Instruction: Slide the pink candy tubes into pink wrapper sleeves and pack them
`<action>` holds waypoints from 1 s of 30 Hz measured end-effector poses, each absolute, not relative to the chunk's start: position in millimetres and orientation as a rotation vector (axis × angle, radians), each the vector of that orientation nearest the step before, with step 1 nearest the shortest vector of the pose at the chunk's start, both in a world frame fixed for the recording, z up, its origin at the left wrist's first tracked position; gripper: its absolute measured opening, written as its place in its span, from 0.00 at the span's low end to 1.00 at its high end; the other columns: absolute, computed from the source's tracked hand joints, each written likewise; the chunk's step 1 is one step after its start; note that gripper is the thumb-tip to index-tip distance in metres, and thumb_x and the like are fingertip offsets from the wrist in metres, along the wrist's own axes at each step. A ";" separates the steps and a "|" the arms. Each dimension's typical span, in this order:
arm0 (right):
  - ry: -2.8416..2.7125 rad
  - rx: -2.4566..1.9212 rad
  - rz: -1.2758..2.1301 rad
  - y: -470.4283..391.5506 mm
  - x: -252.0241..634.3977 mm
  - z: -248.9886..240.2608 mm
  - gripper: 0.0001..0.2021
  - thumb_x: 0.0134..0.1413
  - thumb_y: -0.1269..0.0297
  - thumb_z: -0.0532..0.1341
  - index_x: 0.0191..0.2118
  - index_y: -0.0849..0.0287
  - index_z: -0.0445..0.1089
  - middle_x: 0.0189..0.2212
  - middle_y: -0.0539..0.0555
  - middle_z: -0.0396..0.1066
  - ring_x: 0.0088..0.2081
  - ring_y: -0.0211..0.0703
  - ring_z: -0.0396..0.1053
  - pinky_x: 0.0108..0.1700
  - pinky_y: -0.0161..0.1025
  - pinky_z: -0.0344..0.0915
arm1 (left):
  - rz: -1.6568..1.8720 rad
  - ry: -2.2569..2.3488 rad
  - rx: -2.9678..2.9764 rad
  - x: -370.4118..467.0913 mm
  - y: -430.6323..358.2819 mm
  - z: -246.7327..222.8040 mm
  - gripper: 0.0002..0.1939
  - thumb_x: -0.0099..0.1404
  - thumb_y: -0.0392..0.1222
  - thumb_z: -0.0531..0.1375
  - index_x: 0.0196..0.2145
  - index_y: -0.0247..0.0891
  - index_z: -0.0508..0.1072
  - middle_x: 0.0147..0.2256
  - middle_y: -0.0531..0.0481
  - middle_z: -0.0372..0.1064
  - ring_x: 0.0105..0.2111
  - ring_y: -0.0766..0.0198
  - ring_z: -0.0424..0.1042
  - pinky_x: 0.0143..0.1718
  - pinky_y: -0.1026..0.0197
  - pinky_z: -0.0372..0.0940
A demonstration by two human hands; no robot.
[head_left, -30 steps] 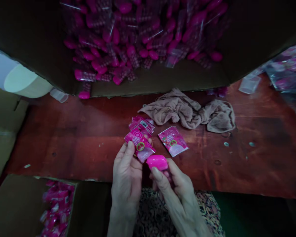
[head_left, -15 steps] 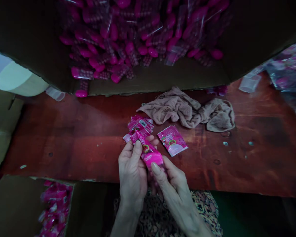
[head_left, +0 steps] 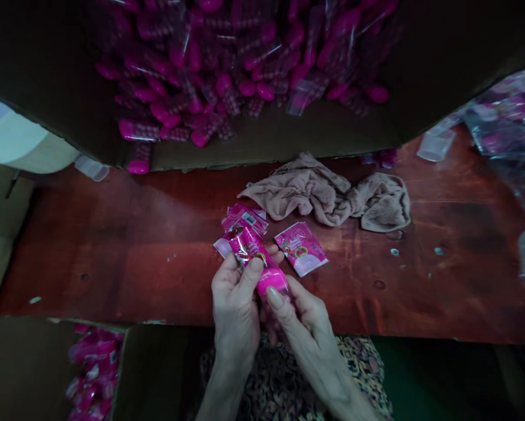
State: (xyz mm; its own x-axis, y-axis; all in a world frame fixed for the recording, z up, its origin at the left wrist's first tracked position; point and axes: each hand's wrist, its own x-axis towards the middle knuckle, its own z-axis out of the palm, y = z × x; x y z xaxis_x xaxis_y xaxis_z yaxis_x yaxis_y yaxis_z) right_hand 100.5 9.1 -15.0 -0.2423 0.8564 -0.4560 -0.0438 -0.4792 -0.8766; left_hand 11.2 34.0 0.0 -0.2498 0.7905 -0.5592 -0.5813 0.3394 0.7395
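Observation:
My left hand (head_left: 236,304) is closed, its thumb pressing a shiny pink printed wrapper (head_left: 246,242) against the fingers. Inside the wrapper's lower part sits the bright pink end of a small tube (head_left: 272,282). My right hand (head_left: 308,327) grips that tube from below, thumb on top; its lower part is hidden by the fingers. Just beyond my left hand lies a small pile of flat pink wrappers (head_left: 238,215) on the red-brown table (head_left: 126,263). To the right of it a single flat wrapper (head_left: 301,248) lies apart.
A large cardboard box (head_left: 262,143) with many pink-capped clear tubes (head_left: 201,76) stands at the back. A crumpled cloth (head_left: 324,196) lies before it. Clear plastic cups (head_left: 436,145) are at right and left. Lower left, a box holds wrapped pink pieces (head_left: 93,368).
The wrapper has spread wider and flatter, and my left thumb has shifted slightly right and down along it. The whole view has shifted a little.

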 end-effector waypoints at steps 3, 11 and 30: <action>-0.970 -1.291 1.848 8.6 101.9 -17.7 0.15 0.59 0.51 0.53 0.30 0.59 0.61 0.19 0.44 0.57 0.18 0.30 0.55 0.19 0.30 0.54 | 1.301 1.285 0.187 14.4 34.5 -0.9 0.10 0.58 0.41 0.61 0.37 0.36 0.72 0.33 0.48 0.76 0.27 0.66 0.73 0.29 0.65 0.67; -0.922 -1.341 1.776 8.8 100.9 -19.0 0.14 0.59 0.52 0.53 0.31 0.59 0.60 0.20 0.45 0.57 0.20 0.31 0.54 0.20 0.30 0.55 | 1.225 1.254 0.183 14.8 28.9 -0.8 0.10 0.58 0.43 0.60 0.37 0.36 0.71 0.29 0.51 0.74 0.13 0.75 0.61 0.18 0.68 0.62; -0.905 -1.211 1.807 14.8 109.5 -18.8 0.12 0.59 0.55 0.54 0.38 0.59 0.64 0.20 0.44 0.57 0.19 0.31 0.55 0.19 0.30 0.56 | 1.069 1.171 0.160 11.2 29.0 0.0 0.13 0.48 0.47 0.66 0.27 0.33 0.73 0.18 0.51 0.69 0.13 0.71 0.61 0.10 0.69 0.57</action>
